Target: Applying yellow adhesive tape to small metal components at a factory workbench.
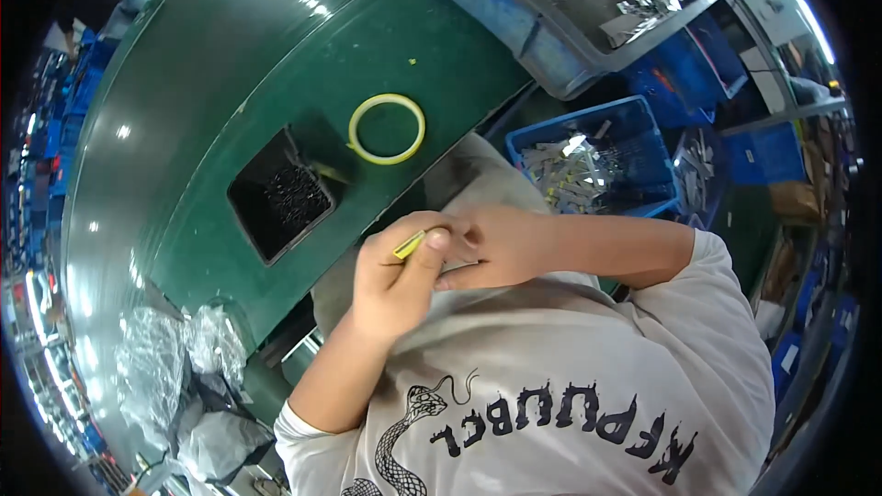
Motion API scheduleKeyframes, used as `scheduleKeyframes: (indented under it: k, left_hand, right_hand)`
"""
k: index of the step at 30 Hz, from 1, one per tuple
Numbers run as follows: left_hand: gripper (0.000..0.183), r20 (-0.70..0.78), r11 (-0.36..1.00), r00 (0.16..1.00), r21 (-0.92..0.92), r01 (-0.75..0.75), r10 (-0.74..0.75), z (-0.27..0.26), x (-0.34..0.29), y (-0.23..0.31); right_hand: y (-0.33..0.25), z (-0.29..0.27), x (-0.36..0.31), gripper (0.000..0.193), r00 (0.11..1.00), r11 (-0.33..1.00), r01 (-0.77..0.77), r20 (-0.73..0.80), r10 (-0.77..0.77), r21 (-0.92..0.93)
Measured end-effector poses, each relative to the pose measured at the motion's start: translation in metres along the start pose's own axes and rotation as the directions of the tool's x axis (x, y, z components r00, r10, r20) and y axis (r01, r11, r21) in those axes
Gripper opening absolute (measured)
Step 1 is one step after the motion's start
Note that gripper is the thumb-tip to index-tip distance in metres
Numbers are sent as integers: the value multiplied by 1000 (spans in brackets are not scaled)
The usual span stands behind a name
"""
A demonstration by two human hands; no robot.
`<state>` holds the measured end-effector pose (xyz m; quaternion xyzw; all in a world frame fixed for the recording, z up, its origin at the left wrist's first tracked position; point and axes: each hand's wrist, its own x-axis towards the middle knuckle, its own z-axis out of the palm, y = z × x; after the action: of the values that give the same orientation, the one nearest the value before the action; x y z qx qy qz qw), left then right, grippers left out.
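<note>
Both of my hands meet in front of my shirt, near the edge of the green table. My left hand (393,280) is closed, its thumb pressing a small yellow-taped piece (410,244) against the curled fingers. My right hand (510,246) touches it from the right with bent fingers drawn together; what they grip, if anything, is mostly hidden. A thin greyish edge (462,266) shows between the hands. Beyond them on the table lies a roll of yellow tape (387,160). Left of the roll, a black open box (250,207) holds many small dark parts (296,197).
To the right stands a blue crate (574,113) with flat metal strips inside. Above it, a large grey-blue bin (549,60) is heaped with thin metal pieces. Crumpled clear plastic bags (152,372) lie at the lower left, beside the green table (469,46).
</note>
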<state>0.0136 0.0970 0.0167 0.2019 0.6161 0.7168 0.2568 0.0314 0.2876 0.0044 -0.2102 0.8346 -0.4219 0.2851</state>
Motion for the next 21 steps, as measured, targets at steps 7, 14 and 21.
scheduleKeyframes:
  k: [7, 14, 21]
  left_hand:
    - [86, 115, 870, 987, 469, -150, 109, -9, 4, -5]
    - [58, -145, 886, 977, 417, 203, -156, -57, -52, -12]
    - [31, -73, 867, 993, 485, 117, -93, -58, -55, -34]
  right_hand:
    - [99, -25, -57, 17, 898, 906, 264, -259, -356, -330]
    - [147, -80, -180, 54, 744, 763, -339, -653, -140, -550]
    - [71, -205, -125, 18, 423, 730, -507, -870, -252, -458]
